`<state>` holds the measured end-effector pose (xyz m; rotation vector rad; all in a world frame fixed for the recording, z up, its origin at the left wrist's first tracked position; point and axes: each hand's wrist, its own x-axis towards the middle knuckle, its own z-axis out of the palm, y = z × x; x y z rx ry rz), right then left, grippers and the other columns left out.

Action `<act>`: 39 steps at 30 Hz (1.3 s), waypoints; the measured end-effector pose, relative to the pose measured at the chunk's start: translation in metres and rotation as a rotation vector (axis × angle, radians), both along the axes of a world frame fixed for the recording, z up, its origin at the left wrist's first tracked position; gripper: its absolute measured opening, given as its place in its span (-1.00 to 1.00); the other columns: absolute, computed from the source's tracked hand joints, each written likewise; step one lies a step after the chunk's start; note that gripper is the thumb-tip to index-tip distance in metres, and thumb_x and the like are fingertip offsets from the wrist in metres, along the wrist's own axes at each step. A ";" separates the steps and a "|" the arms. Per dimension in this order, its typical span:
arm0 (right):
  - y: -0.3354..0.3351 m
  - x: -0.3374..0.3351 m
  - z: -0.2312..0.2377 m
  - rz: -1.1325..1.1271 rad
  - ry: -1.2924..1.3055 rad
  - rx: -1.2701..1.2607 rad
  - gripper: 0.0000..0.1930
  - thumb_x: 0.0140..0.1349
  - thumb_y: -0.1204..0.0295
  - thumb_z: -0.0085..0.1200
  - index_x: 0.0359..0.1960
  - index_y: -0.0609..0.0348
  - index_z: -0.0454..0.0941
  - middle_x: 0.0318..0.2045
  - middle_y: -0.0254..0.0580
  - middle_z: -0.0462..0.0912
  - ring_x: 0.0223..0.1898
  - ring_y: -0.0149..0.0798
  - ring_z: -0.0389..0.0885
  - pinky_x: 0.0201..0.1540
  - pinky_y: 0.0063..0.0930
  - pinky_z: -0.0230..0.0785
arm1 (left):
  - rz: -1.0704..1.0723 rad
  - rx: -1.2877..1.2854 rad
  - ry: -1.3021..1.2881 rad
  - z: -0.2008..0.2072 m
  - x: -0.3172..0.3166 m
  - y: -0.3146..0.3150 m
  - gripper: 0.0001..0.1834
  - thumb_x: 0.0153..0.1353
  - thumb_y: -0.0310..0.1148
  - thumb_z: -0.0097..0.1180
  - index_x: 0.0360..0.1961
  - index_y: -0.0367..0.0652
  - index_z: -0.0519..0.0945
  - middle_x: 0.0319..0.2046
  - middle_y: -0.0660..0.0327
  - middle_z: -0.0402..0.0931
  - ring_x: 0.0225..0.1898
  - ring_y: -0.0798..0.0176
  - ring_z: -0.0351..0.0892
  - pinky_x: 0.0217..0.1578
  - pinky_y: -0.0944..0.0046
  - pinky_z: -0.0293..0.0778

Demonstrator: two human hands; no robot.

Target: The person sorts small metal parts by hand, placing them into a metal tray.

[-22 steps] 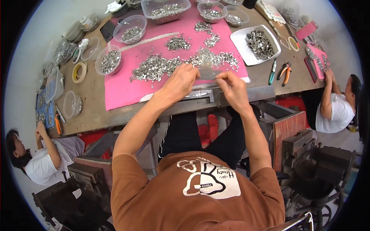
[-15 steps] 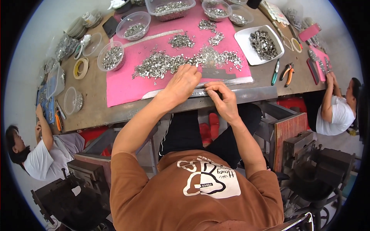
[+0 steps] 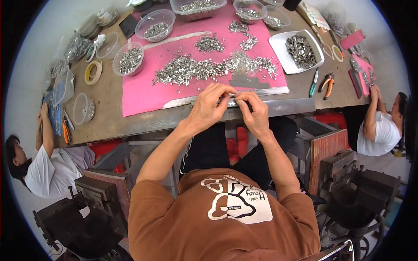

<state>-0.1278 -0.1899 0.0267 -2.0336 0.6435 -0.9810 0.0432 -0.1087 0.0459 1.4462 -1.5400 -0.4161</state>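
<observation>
My left hand is closed in a pinch at the table's front edge, its fingertips almost meeting those of my right hand. What it pinches, if anything, is too small to tell. My right hand is closed too, thumb and fingers together over a narrow metal strip along the edge; anything in its grip is hidden. Just beyond both hands lies a flat grey plate on the pink mat. Behind it spreads a long heap of small silvery metal pieces, with thin pins or wires among them.
Around the mat stand clear tubs of metal pieces and a white tray of darker ones. Cutters with orange handles, a green-handled tool and a tape roll lie on the table. One person sits at either side.
My left hand has come back from the near edge of the heap to the table's edge, beside my right hand's fingertips. My right hand has stayed nearly in place.
</observation>
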 end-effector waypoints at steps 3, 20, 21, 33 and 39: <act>0.000 0.000 0.001 -0.035 0.061 -0.332 -0.89 0.21 0.65 0.22 -0.24 0.28 0.60 -0.23 -0.09 0.68 -0.17 -0.04 0.67 -0.11 -0.24 0.47 | 0.049 -0.020 0.070 -0.002 -0.007 0.007 -0.68 0.21 -0.64 0.20 0.00 -0.25 0.60 -0.28 0.13 0.59 -0.20 0.21 0.64 -0.12 0.22 0.56; -0.002 -0.014 -0.002 -0.056 -0.065 -0.028 -0.84 0.32 0.65 0.15 -0.10 0.28 0.66 -0.14 -0.07 0.74 -0.13 -0.13 0.73 -0.06 -0.37 0.54 | 0.002 -0.115 -0.067 -0.003 -0.010 0.002 -0.48 0.13 -0.68 0.23 0.15 -0.22 0.51 -0.33 0.15 0.58 -0.25 0.12 0.61 -0.18 0.15 0.54; -0.002 -0.014 -0.001 -0.054 -0.063 -0.015 -0.84 0.32 0.65 0.14 -0.10 0.27 0.66 -0.14 -0.07 0.74 -0.14 -0.14 0.73 -0.06 -0.38 0.54 | 0.001 -0.115 -0.068 -0.004 -0.009 0.002 -0.48 0.13 -0.68 0.23 0.15 -0.22 0.51 -0.33 0.15 0.58 -0.25 0.12 0.61 -0.18 0.15 0.54; -0.021 -0.016 0.011 -0.109 0.003 -0.109 -0.85 0.27 0.69 0.13 -0.15 0.31 0.64 -0.26 -0.06 0.66 -0.26 -0.07 0.65 -0.19 -0.28 0.48 | -0.162 -0.100 -0.602 0.023 -0.014 -0.002 -0.41 0.08 -0.56 0.16 0.22 -0.24 0.47 -0.32 0.18 0.50 -0.18 0.09 0.53 -0.28 0.19 0.63; -0.075 -0.016 0.014 -0.032 0.219 -0.345 -0.86 0.19 0.61 0.21 -0.21 0.22 0.69 -0.38 -0.10 0.55 -0.27 -0.02 0.54 -0.15 -0.18 0.39 | -0.152 -0.069 -0.622 0.020 -0.015 0.004 -0.45 0.04 -0.58 0.19 0.15 -0.24 0.54 -0.33 0.19 0.49 -0.18 0.08 0.52 -0.26 0.18 0.62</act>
